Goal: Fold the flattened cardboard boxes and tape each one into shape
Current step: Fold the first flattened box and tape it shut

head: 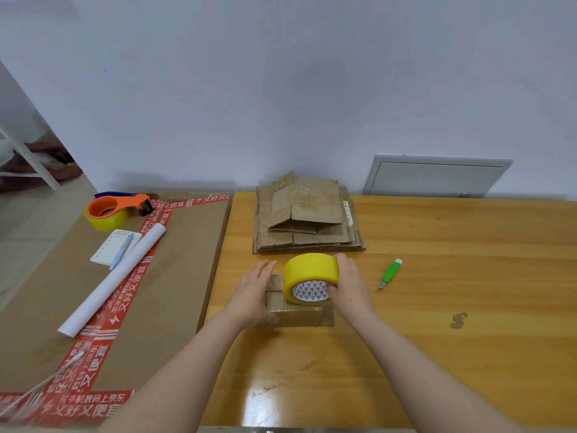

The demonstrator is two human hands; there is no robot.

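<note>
Hands meet at a small cardboard box (pixel 295 314) that sits near the left edge of the wooden desk (pixel 452 276), close to the person. Both bare forearms reach in from the bottom of the view. The left hand (pixel 253 295) lies flat against the box's left side and top, its fingers (pixel 265 268) straight and together, pointing away from the person and pressing rather than gripping; the thumb rests low on the near face. The right hand (pixel 351 287) wraps around the right side of a yellow tape roll (pixel 309 276), fingers curled over the rim and gripping it. The roll stands on edge on top of the box, its patterned core facing the camera, and it hides much of the box's top flaps.

Just beyond the roll, a stack of flattened cardboard boxes (pixel 309 223) lies against the white wall. A green utility knife (pixel 390 273) lies on the desk to the right of the right hand, apart from it. Left of the desk, touching its edge, is a large flat carton (pixel 175 276) sealed with red printed tape. It carries an orange tape dispenser (pixel 120 209) loaded with yellow tape, a spiral notepad (pixel 107 250) with a pen (pixel 123 250) on it, and a rolled white sheet (pixel 115 279). A grey panel (pixel 437 176) leans on the wall behind the desk.
</note>
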